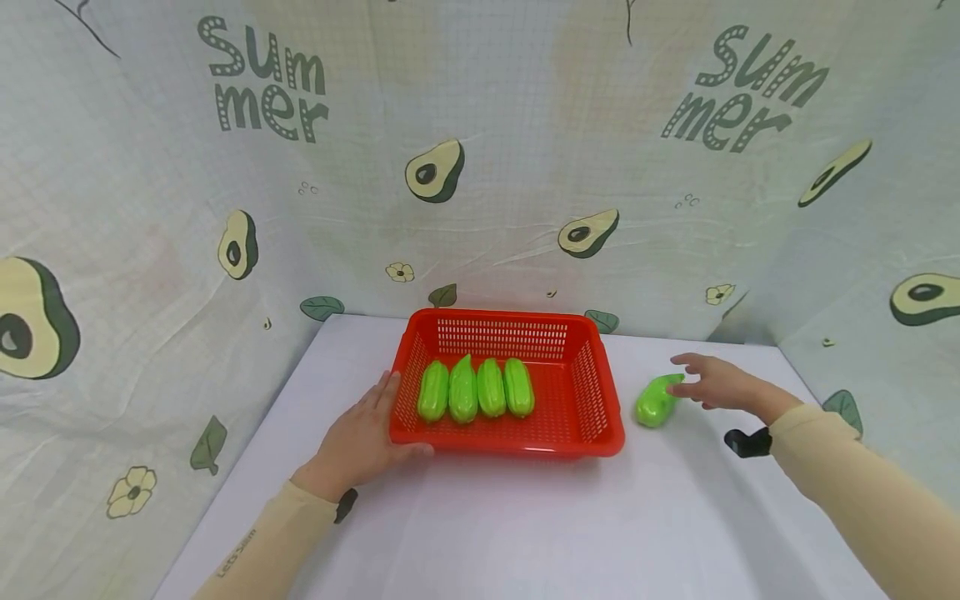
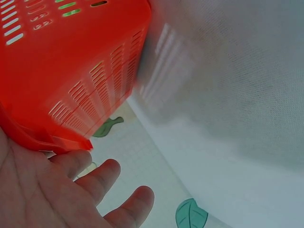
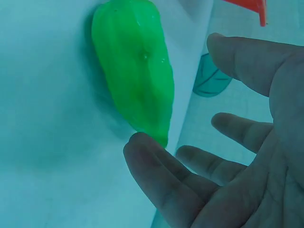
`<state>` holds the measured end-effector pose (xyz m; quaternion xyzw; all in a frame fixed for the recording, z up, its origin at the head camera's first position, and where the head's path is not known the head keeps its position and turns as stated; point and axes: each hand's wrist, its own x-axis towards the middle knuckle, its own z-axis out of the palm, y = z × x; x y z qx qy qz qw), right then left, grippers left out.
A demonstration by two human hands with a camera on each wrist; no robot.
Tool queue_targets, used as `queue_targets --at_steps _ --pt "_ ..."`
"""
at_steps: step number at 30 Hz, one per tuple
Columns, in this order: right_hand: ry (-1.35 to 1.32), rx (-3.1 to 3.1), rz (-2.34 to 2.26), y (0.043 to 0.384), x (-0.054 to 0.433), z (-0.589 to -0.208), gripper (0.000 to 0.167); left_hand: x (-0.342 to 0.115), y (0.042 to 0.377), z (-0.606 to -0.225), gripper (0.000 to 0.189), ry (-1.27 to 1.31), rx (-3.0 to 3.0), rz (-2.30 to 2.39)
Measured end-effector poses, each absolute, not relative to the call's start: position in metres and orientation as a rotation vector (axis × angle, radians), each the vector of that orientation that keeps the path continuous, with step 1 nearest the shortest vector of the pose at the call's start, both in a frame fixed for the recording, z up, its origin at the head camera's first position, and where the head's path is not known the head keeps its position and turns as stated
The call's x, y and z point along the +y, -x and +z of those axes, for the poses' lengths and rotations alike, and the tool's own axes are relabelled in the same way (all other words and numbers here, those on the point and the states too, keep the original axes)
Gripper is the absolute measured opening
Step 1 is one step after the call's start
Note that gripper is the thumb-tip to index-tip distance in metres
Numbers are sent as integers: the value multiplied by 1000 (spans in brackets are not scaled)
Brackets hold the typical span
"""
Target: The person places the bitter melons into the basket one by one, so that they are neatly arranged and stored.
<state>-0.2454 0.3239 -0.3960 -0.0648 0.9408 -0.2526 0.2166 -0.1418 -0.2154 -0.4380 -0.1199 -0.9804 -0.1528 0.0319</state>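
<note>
A red plastic basket [image 1: 517, 447] with slotted walls stands at the middle of the table. Side by side in its left half lie several glossy green peppers [image 1: 463, 393]. At the basket's front left corner, my left hand [image 1: 354, 443] touches the rim, fingers along the side and thumb by the front edge. Another green pepper [image 1: 656, 405] lies on the table right of the basket. Over its narrow end hovers my right hand [image 1: 722, 385], thumb and fingers spread apart. In the right wrist view, nothing is between those fingers, and the pepper [image 3: 137, 61] lies just beyond them.
The white table [image 1: 480, 533] meets a cloth backdrop [image 1: 510, 100] printed with avocados, leaves and lettering behind it and at both sides. Dark bands [image 1: 747, 442] sit at the wrists, below light sleeves [image 1: 847, 467].
</note>
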Motion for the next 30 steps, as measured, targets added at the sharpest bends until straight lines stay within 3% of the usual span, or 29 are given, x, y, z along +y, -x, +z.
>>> queue_targets --at_steps 30 --pt "38 2648 -719 246 307 -437 82 -214 139 -434 130 362 -3034 -457"
